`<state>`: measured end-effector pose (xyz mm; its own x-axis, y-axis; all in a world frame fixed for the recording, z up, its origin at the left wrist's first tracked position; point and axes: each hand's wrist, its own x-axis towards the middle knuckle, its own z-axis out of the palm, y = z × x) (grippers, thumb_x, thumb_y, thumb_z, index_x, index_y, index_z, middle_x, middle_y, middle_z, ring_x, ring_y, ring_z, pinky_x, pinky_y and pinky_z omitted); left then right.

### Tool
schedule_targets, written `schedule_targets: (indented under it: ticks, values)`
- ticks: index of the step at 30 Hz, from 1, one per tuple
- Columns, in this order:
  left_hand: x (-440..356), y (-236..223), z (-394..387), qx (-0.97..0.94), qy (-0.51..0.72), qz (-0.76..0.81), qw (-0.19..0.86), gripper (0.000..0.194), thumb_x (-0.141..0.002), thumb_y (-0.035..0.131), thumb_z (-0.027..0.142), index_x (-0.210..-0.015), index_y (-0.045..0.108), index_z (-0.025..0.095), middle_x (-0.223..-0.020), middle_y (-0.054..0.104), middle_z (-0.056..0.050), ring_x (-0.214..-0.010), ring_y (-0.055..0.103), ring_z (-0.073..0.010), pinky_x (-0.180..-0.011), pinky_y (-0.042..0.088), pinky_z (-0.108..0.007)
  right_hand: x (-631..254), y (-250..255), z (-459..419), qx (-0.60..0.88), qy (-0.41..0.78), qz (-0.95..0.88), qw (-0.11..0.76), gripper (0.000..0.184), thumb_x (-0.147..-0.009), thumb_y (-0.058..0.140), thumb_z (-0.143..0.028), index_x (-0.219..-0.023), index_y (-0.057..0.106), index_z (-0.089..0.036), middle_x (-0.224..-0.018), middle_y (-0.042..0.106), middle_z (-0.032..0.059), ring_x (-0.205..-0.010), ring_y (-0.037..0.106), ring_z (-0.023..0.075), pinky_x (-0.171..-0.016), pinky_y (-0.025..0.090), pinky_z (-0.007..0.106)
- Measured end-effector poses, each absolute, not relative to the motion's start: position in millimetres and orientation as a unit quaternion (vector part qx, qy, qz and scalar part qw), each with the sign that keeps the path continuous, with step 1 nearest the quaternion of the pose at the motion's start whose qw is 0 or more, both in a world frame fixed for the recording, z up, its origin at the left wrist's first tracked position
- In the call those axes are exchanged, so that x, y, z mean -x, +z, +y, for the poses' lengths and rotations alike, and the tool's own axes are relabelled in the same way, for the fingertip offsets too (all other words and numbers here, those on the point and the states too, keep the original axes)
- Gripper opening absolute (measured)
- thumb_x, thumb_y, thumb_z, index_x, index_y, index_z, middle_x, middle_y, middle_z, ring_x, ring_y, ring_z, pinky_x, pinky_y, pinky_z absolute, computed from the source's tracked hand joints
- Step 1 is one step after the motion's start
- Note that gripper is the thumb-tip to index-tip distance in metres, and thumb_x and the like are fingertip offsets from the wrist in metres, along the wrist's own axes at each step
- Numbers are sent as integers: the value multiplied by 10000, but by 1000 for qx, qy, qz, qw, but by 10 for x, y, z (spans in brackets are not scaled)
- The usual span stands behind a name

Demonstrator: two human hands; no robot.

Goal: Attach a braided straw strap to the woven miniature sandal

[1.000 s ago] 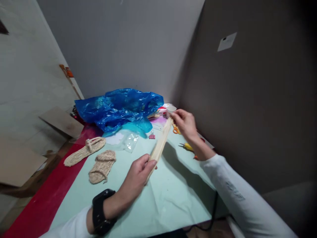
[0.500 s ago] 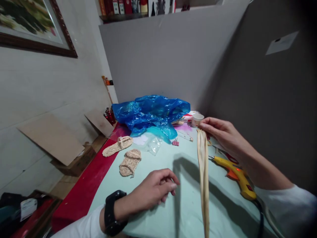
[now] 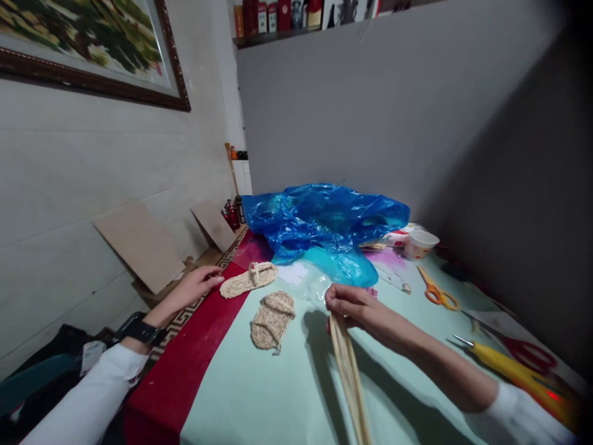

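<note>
My right hand (image 3: pixel 354 309) pinches the upper end of a long, pale straw-coloured strip (image 3: pixel 347 364), which hangs down past the bottom edge of the view. My left hand (image 3: pixel 193 290), with a black watch on its wrist, holds nothing; its fingers reach out just left of a small woven straw sandal (image 3: pixel 241 284). That sandal lies partly on the red cloth and has a strap loop standing up near one end. In front of it rests a second small woven piece, a slipper-like sole with a band (image 3: pixel 273 321), between my two hands.
A crumpled blue plastic bag (image 3: pixel 324 216) lies across the back of the pale green table cover (image 3: pixel 259 402). On the right are a paper cup (image 3: pixel 421 244), orange-handled scissors (image 3: pixel 438 293), red-handled scissors (image 3: pixel 532 353) and a yellow glue gun (image 3: pixel 514 371), its light lit.
My left hand let go of the strip and moved left toward the straw sandal. My right hand kept the strip and brought it beside the slipper-like piece. The view swung left.
</note>
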<state>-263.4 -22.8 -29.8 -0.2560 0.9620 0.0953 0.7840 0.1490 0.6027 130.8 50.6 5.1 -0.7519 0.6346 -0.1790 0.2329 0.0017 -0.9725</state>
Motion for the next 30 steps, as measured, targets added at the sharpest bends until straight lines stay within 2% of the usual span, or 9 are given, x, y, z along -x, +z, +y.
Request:
schedule_targets:
  ticks: [4, 8, 10, 14, 20, 25, 30]
  values:
    - [2627, -398, -126, -626, 226, 727, 168, 276, -924, 603, 333, -1141, 637, 166, -1206, 646, -91, -1074, 627, -245, -918, 518, -479, -1017, -159, 453, 340, 643, -676, 120, 86, -789, 451, -256, -836, 478, -189, -615, 489, -28, -563, 529, 135, -550, 395, 259]
    - [2529, -359, -80, -642, 188, 721, 181, 255, -927, 597, 346, -1094, 650, 161, -1138, 668, -79, -1014, 644, -228, -888, 530, -455, -888, -279, 420, 363, 613, -693, 107, 115, -798, 403, -279, -829, 479, -197, -575, 363, -62, -516, 365, 114, -484, 313, 241]
    - [2503, -356, -69, -640, 180, 723, 189, 247, -929, 592, 356, -1057, 654, 154, -1070, 680, -66, -952, 654, -213, -850, 539, -433, -846, -301, 417, 370, 579, -719, 106, 125, -820, 425, -309, -805, 486, -201, -601, 369, -56, -528, 348, 116, -492, 291, 250]
    - [2479, -381, -59, -622, 194, 729, 210, 240, -916, 602, 381, -901, 652, 147, -869, 667, -22, -792, 636, -173, -760, 525, -376, -775, -279, 405, 364, 489, -783, 123, 68, -810, 533, -262, -803, 530, -195, -728, 506, 0, -666, 438, 159, -612, 315, 294]
    - [2369, -325, -99, -566, 286, 716, 292, 296, -766, 675, 423, -617, 592, 181, -606, 555, 26, -611, 494, -148, -588, 364, -270, -690, -281, 358, 371, 371, -845, 103, 152, -906, 465, -216, -1055, 477, -192, -843, 611, 56, -751, 535, 212, -653, 354, 310]
    - [2307, -277, -188, -485, 342, 684, 424, 344, -729, 652, 516, -689, 560, 187, -506, 393, 86, -430, 294, -82, -434, 186, -225, -626, -334, 358, 373, 372, -845, 92, 178, -953, 452, -284, -1109, 445, -198, -820, 647, 49, -746, 572, 219, -659, 374, 316]
    - [2380, -317, -258, -433, 362, 656, 501, 352, -730, 691, 490, -793, 608, 154, -487, 383, 97, -400, 230, -54, -402, 126, -200, -552, -310, 370, 366, 356, -855, 95, 165, -970, 442, -282, -1110, 480, -204, -853, 682, 54, -773, 602, 215, -676, 393, 313]
